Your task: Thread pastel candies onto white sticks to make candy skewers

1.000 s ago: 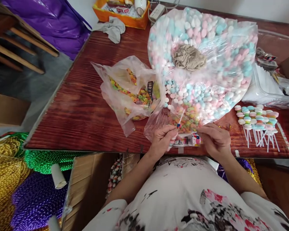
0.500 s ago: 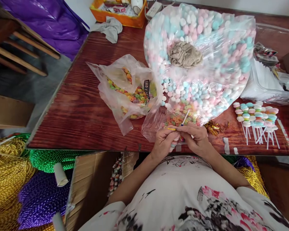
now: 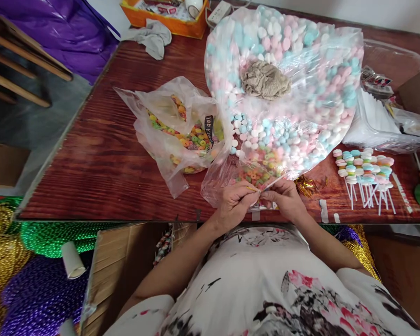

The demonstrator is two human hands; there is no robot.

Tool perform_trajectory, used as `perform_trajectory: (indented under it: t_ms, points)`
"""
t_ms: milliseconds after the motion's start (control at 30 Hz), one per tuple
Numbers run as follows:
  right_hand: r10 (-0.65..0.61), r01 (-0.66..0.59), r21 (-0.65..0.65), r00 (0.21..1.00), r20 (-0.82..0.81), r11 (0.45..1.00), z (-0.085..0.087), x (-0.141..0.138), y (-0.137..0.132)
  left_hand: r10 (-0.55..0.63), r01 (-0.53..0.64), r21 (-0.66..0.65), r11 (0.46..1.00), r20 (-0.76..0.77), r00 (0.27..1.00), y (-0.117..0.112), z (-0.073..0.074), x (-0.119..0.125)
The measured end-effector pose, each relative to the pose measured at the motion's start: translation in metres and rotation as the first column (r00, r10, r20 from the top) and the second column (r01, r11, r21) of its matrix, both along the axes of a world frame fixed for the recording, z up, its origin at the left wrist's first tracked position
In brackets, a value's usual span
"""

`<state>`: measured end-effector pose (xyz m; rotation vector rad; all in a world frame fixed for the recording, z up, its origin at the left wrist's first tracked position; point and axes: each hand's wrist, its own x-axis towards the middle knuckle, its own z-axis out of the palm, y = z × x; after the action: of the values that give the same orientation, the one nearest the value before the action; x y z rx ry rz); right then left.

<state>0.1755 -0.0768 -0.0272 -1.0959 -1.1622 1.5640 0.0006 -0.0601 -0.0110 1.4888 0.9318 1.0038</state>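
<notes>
My left hand [image 3: 236, 201] is closed around a marshmallow lollipop, its candy end mostly hidden under the fingers. Its white stick [image 3: 274, 181] slants up and to the right from between both hands. A thin gold twist tie [image 3: 253, 188] pokes out at the left fingertips, by the stick's base. My right hand [image 3: 284, 199] meets the left there, thumb and fingers pinched; what lies between them is hidden. Just beyond the hands lies a clear bag of ring candies [image 3: 257, 175]. Several gold twist ties [image 3: 307, 185] are heaped to the right.
A large clear bag of pastel marshmallows [image 3: 322, 109] fills the back, a brown cloth [image 3: 266, 80] on it. Left of it sits an open bag of ring candies [image 3: 192, 140]. Finished marshmallow lollipops [image 3: 364, 165] lie right, before a plastic tub [image 3: 371, 135]. Bead strands [image 3: 45, 289] hang below left.
The stick has tilted further right and lower, and the right fingers have shifted along beside it. The candy under the left hand is now more hidden. The whole view has shifted slightly.
</notes>
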Motion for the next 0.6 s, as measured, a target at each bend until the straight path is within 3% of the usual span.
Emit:
perform_trajectory:
  t_ms: [67, 133, 167, 200, 300, 333, 367, 400, 467, 600]
  points:
    - [0.133, -0.143, 0.071, 0.984, 0.122, 0.987, 0.007, 0.011, 0.006, -0.100, 0.099, -0.012, 0.995, -0.050, 0.994, 0.005, 0.006, -0.003]
    - [0.211, -0.317, 0.267, 0.909, 0.360, 0.910, 0.014, 0.021, 0.007, -0.229, 0.221, -0.201, 0.954, -0.020, 0.973, 0.009, 0.010, -0.006]
    - [0.204, -0.423, 0.394, 0.848, 0.488, 0.816, 0.017, 0.024, 0.007, -0.297, 0.288, -0.346, 0.893, 0.027, 0.955, 0.011, 0.011, -0.008]
    - [0.160, -0.531, 0.510, 0.783, 0.602, 0.677, 0.021, 0.026, 0.005, -0.354, 0.349, -0.493, 0.797, 0.086, 0.931, 0.011, 0.012, -0.009]
    - [-0.052, -0.734, 0.650, 0.654, 0.754, 0.195, 0.027, 0.025, 0.000, -0.436, 0.442, -0.773, 0.456, 0.238, 0.868, 0.009, 0.013, -0.012]
    - [-0.099, -0.749, 0.657, 0.650, 0.753, 0.082, 0.028, 0.024, -0.001, -0.445, 0.449, -0.809, 0.379, 0.265, 0.855, 0.009, 0.013, -0.012]
    - [-0.123, -0.744, 0.668, 0.663, 0.739, 0.006, 0.029, 0.023, -0.001, -0.451, 0.452, -0.831, 0.324, 0.285, 0.846, 0.008, 0.013, -0.013]
    - [-0.123, -0.728, 0.685, 0.684, 0.719, -0.045, 0.029, 0.022, -0.001, -0.459, 0.456, -0.843, 0.285, 0.298, 0.837, 0.008, 0.014, -0.012]
    - [-0.070, -0.704, 0.704, 0.710, 0.701, -0.092, 0.028, 0.021, 0.001, -0.509, 0.478, -0.848, 0.227, 0.315, 0.801, 0.009, 0.015, -0.012]
    - [0.046, -0.692, 0.715, 0.714, 0.698, -0.103, 0.030, 0.021, 0.006, -0.644, 0.585, -0.797, 0.150, 0.370, 0.670, 0.015, 0.013, -0.012]
